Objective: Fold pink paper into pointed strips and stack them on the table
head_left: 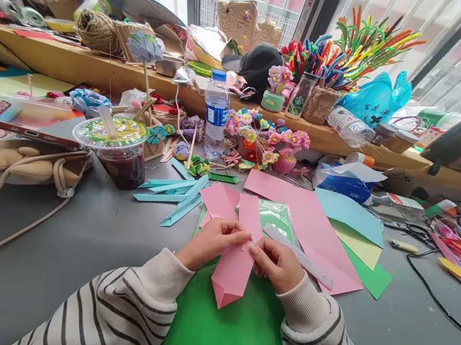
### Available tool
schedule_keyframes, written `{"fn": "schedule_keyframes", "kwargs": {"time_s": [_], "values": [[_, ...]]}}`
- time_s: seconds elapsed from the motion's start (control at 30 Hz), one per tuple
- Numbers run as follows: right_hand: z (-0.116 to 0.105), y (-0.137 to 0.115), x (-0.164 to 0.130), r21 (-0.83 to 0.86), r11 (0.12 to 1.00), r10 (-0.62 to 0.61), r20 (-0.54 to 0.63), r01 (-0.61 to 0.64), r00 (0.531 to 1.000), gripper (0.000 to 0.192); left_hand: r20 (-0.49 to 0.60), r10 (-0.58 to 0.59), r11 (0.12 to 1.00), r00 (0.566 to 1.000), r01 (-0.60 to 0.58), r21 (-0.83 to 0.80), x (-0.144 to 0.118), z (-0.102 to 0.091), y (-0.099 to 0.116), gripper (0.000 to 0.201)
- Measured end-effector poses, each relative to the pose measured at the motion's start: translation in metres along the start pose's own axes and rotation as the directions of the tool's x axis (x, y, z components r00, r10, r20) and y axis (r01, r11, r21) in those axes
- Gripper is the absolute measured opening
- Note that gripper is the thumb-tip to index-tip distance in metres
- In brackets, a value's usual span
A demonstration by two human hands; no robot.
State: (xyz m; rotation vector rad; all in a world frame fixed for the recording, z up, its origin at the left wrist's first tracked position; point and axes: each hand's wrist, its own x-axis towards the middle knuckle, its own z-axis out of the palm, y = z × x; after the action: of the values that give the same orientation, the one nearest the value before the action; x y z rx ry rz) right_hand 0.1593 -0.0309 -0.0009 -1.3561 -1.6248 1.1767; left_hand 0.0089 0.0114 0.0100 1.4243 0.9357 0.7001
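A folded pink paper strip (pixel 233 272) with a pointed near end is held between my two hands above a green sheet (pixel 231 336). My left hand (pixel 219 241) pinches its left edge near the middle, thumb and fingers pressed together. Opposite it, my right hand (pixel 278 260) pinches the right edge, its fingers curled in. Another pink paper piece (pixel 218 198) lies just beyond my left hand. A clear ruler (pixel 300 256) rests beside my right hand, partly over a large pink sheet (pixel 309 226). Folded light-blue paper strips (pixel 178 193) lie in a pile at the far left.
A lidded drink cup (pixel 121 161) stands on the left near a phone (pixel 35 133). Behind are a water bottle (pixel 215 115) and crafted flowers (pixel 263 134). Blue, yellow and green sheets (pixel 366 270) overlap at right. Scissors (pixel 414 231) and a black cable (pixel 433 298) lie farther right.
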Motion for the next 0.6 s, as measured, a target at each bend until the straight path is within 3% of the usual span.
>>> {"fn": "schedule_keyframes", "kwargs": {"time_s": [0.23, 0.47, 0.6], "values": [[-0.0011, -0.0014, 0.0006, 0.143, 0.988, 0.064, 0.002, -0.064, 0.998, 0.028, 0.051, -0.05, 0.999, 0.997, 0.051, -0.02, 0.0003, -0.0001, 0.0007, 0.027], [-0.0039, -0.0045, -0.0022, -0.093, 0.995, 0.05, 0.076, -0.042, 0.996, 0.037, 0.152, 0.008, 0.997, 0.988, -0.02, 0.078, 0.0007, -0.0013, -0.0005, 0.026], [-0.0061, -0.0082, -0.0022, 0.006, 1.0, 0.018, 0.062, -0.018, 0.998, 0.034, 0.143, -0.002, 0.999, 0.99, -0.003, 0.034, 0.0, -0.0017, 0.0003, 0.031]]}}
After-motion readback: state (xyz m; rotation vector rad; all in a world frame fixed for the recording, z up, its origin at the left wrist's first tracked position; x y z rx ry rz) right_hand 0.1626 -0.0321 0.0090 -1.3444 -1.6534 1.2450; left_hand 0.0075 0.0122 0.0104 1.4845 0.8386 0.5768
